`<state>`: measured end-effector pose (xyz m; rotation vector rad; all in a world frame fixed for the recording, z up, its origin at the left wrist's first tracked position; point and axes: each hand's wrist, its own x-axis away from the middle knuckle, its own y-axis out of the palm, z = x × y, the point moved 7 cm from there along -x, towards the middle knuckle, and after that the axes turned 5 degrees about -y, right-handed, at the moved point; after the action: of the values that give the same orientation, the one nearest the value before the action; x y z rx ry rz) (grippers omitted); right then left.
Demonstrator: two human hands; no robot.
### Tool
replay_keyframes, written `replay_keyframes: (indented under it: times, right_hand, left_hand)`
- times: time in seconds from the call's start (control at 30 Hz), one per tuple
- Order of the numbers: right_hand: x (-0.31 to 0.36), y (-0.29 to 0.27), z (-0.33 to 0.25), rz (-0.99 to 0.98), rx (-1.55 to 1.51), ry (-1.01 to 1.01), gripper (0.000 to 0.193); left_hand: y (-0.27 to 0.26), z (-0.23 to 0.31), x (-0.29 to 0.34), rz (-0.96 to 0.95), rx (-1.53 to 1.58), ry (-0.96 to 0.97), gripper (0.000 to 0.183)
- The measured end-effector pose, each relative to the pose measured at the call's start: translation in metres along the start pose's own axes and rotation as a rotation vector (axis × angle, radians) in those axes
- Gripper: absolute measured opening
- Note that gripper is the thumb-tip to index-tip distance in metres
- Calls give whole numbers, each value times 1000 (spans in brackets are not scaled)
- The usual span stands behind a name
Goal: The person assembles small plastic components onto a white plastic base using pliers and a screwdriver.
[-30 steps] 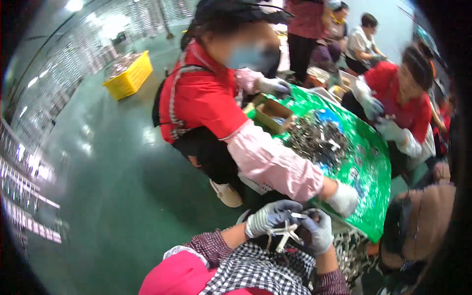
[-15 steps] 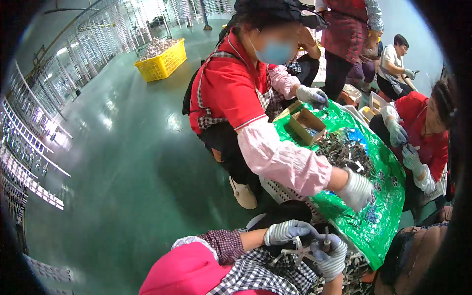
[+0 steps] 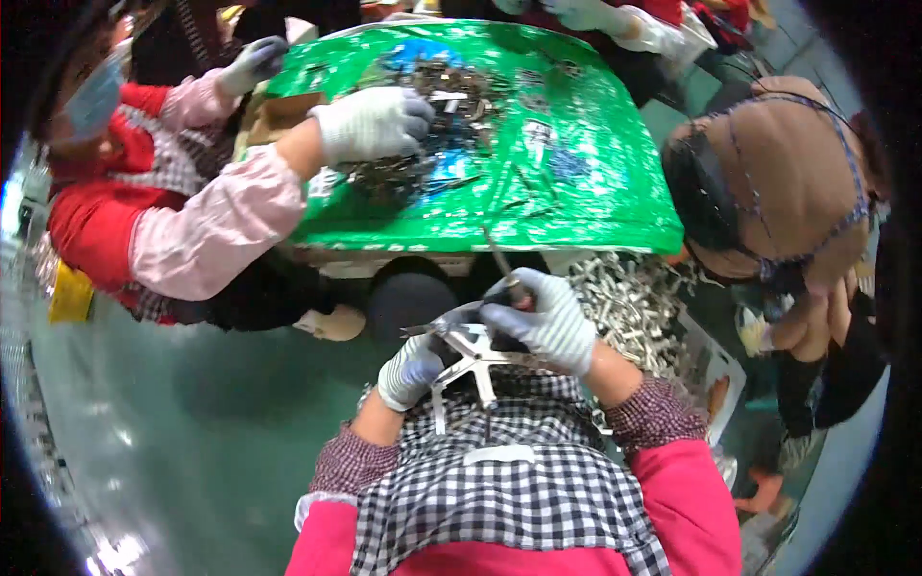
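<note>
My gloved left hand (image 3: 413, 370) is closed on a silver, star-shaped metal bracket (image 3: 477, 365) with several flat arms, held above my lap. In my right hand (image 3: 552, 322), also gloved, is a screwdriver-like tool (image 3: 498, 253) with a thin shaft and a dark reddish handle. Its shaft points away from me, toward the green sheet. The right fingers are wrapped round the handle, just beyond the bracket's right side. Both gloves are white with grey fingers. My checked apron (image 3: 509, 490) lies under the hands.
Ahead, a green plastic sheet (image 3: 605, 173) carries a pile of small dark metal parts (image 3: 384, 180) and a cardboard box (image 3: 285, 115). A co-worker's gloved hand (image 3: 370, 125) hovers over the pile. Silver metal pieces (image 3: 624, 307) are heaped at my right. Another person (image 3: 783, 182) sits close on the right.
My view has swung, bringing the green sheet ahead and my hands to the middle. Both hands still hold the bracket and tool. The co-worker's hand has moved over the pile.
</note>
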<state>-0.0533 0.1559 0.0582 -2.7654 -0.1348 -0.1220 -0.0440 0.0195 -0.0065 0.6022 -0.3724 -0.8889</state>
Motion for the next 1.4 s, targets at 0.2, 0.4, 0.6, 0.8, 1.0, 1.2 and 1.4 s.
replay_keyframes:
  times: [0.2,0.4,0.6,0.8,1.0,1.2,1.4]
  right_hand:
    - [20,-9,30,63,-118,-6,20]
    - [2,-69,26,398,55,-188,9]
    - [-25,-121,51,440,554,-54,4]
    - [-61,-104,36,271,924,350,39]
    - [-76,-116,43,247,851,439,32]
    - [-89,-129,51,248,834,441,30]
    - [-84,-122,44,165,888,468,28]
  left_hand:
    - [5,-28,-20,80,-127,-255,80]
    - [-19,-33,-17,138,200,-223,76]
    - [-2,-21,-34,71,236,-161,75]
    - [-3,-29,-25,-23,200,-228,74]
    - [-7,-22,-29,-19,218,-204,81]
    - [-3,-17,-38,-29,219,-234,81]
    - [2,-17,-29,12,283,-220,77]
